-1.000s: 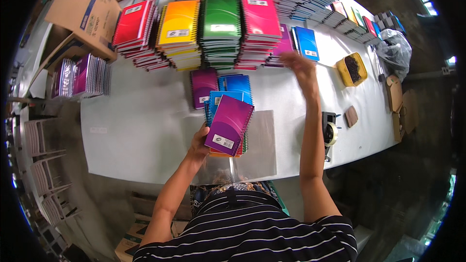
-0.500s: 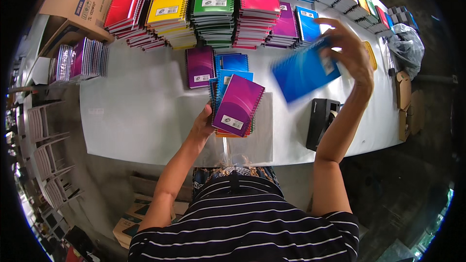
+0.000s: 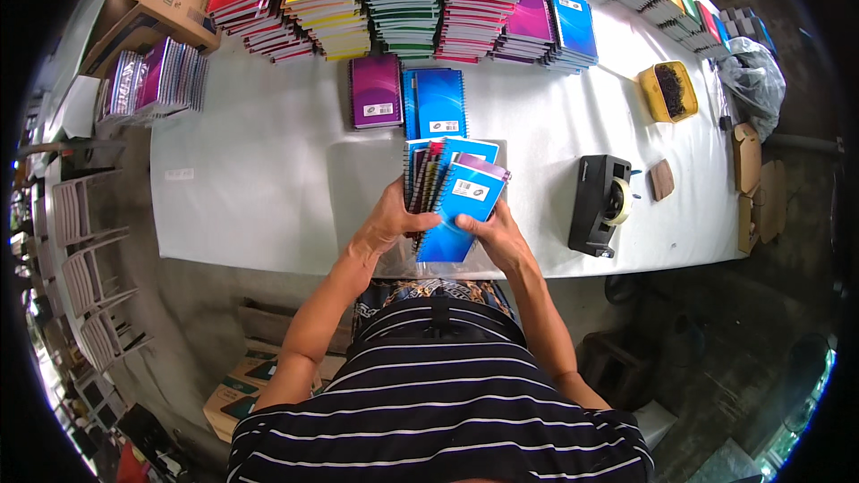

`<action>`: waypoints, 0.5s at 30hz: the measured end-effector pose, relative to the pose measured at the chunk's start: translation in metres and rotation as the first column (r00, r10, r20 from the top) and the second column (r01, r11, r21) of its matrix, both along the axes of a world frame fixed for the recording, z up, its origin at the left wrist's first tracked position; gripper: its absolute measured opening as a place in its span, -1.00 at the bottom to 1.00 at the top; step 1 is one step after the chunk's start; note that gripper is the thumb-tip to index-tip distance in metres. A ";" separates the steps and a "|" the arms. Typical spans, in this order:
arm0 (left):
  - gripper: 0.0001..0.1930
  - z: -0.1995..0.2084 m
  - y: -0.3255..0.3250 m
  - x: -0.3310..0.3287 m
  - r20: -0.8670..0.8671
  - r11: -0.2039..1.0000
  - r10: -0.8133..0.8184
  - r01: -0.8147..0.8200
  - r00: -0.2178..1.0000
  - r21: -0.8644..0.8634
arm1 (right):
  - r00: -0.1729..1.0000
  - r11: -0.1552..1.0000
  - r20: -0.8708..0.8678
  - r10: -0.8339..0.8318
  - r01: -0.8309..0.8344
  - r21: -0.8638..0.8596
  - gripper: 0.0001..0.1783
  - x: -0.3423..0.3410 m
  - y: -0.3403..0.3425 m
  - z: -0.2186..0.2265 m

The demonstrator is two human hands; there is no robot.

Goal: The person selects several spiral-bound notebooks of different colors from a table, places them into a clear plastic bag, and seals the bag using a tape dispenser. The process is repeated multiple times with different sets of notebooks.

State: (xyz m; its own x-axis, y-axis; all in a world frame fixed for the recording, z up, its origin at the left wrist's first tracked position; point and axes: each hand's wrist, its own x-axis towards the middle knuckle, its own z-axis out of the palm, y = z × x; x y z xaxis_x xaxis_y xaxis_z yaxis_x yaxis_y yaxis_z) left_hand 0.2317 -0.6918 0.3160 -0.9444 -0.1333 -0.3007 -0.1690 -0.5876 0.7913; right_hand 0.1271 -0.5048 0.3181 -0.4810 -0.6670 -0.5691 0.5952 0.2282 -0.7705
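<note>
Blue spiral-bound notebook stands tilted at the near edge of the white surface, long axis running near-to-far, top leaning right; right hand clamps its lower edge; left hand grips the fanned stack of notebooks just behind; farther off lies a purple notebook.

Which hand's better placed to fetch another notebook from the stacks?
Probably the right hand: it only steadies the blue notebook on top, while the left hand carries the whole bundle in its grip.
</note>
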 end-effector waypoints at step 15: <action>0.26 -0.075 0.030 0.013 -0.313 0.804 0.153 -0.303 0.937 -0.512 | 0.786 0.954 -0.616 0.060 -0.226 -0.195 0.25 0.002 -0.012 -0.081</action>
State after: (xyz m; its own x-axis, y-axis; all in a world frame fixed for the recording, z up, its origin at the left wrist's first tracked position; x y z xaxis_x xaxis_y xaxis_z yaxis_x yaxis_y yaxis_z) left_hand 0.2449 -0.6616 0.2415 -0.8967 -0.4250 0.1238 0.1567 -0.0432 0.9867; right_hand 0.1291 -0.5167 0.2371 -0.5551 -0.8318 -0.0080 -0.0277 0.0281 -0.9992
